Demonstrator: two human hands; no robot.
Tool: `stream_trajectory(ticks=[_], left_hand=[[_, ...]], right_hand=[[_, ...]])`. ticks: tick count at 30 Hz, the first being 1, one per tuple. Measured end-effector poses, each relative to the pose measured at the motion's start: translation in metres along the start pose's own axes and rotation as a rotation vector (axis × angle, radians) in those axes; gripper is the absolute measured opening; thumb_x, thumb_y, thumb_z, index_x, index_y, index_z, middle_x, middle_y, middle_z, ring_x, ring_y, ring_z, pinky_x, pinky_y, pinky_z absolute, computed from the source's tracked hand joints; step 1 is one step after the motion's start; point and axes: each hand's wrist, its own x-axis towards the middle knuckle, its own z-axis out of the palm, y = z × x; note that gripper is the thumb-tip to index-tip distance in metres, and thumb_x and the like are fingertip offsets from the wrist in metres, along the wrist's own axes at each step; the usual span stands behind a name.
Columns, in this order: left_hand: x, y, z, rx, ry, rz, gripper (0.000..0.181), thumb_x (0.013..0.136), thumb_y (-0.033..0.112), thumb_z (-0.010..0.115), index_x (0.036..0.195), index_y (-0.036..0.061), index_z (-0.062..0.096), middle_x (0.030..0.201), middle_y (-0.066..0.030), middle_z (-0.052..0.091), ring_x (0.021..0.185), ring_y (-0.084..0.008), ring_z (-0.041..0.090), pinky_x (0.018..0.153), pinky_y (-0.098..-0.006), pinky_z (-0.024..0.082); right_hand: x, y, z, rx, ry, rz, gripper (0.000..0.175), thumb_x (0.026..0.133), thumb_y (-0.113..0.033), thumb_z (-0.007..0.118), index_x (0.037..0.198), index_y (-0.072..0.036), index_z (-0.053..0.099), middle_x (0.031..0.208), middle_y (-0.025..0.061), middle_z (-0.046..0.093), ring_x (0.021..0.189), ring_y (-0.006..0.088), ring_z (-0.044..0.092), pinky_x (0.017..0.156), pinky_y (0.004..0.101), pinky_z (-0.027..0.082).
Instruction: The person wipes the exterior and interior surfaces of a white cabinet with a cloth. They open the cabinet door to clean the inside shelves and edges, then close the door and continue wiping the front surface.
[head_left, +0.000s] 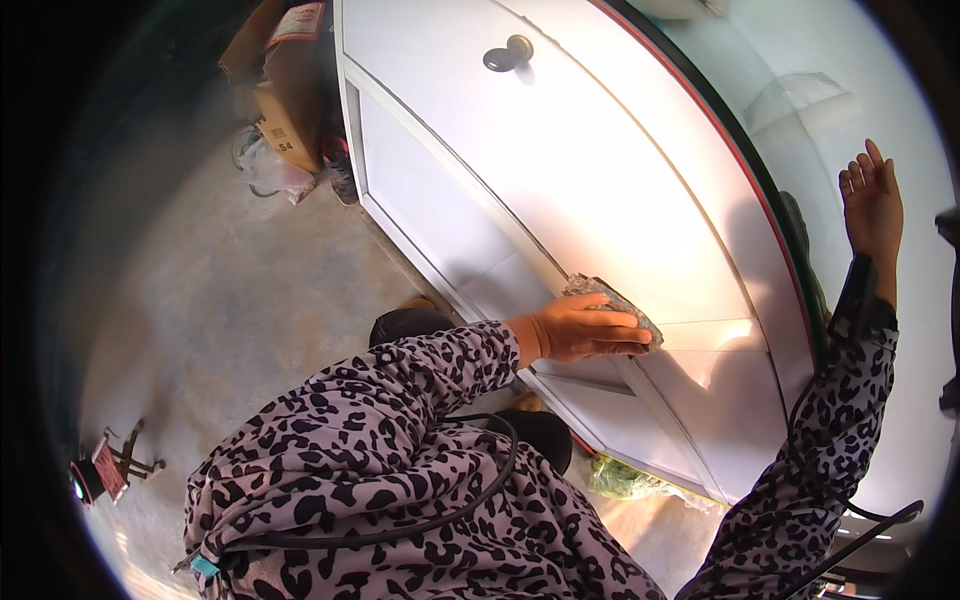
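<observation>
My left hand (589, 328) presses a folded, patterned cloth (619, 306) against the white front of a cabinet (607, 180). The cloth lies by the strip between an upper panel and the lower framed panels. My fingers spread over it and hide part of it. To the right, my right hand (872, 191) is raised over a pale, glossy surface (795, 45), holding nothing, its fingers partly apart. Whether it touches that surface, I cannot tell. A black device (853, 296) is strapped at the right wrist. A dark round knob (519, 48) sits on the upper panel.
Cardboard boxes (285, 127) and a plastic bag (274, 169) sit on the concrete floor (247, 270) beyond the cabinet's left end. A small folding stool (124, 465) stands at far left. Black cable (420, 530) crosses my body. A green bag (622, 480) lies under the cabinet's near end.
</observation>
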Motion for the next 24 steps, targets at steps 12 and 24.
stream_trajectory(ticks=[12,24], left_hand=[[0.042,-0.074,-0.061,0.325,0.418,-0.511,0.051,0.094,0.027,0.047,0.142,0.0099,0.051,0.155,-0.0231,0.034,0.146,-0.0436,0.026,0.119,-0.0570,0.014],[0.049,-0.059,-0.056,0.129,0.532,-0.938,0.062,0.107,0.031,0.030,0.158,-0.0025,0.018,0.163,-0.0337,0.001,0.150,-0.0522,0.000,0.119,-0.0605,0.002]], right_hand=[[0.004,0.001,-0.010,-0.004,-0.056,-0.005,0.043,0.110,-0.035,0.040,0.135,-0.002,0.054,0.098,0.0008,0.063,0.092,0.0132,0.057,0.091,0.0302,0.048],[0.004,0.004,-0.009,-0.061,-0.025,-0.019,0.043,0.109,-0.036,0.043,0.135,-0.004,0.055,0.098,-0.0012,0.063,0.092,0.0116,0.057,0.092,0.0291,0.047]])
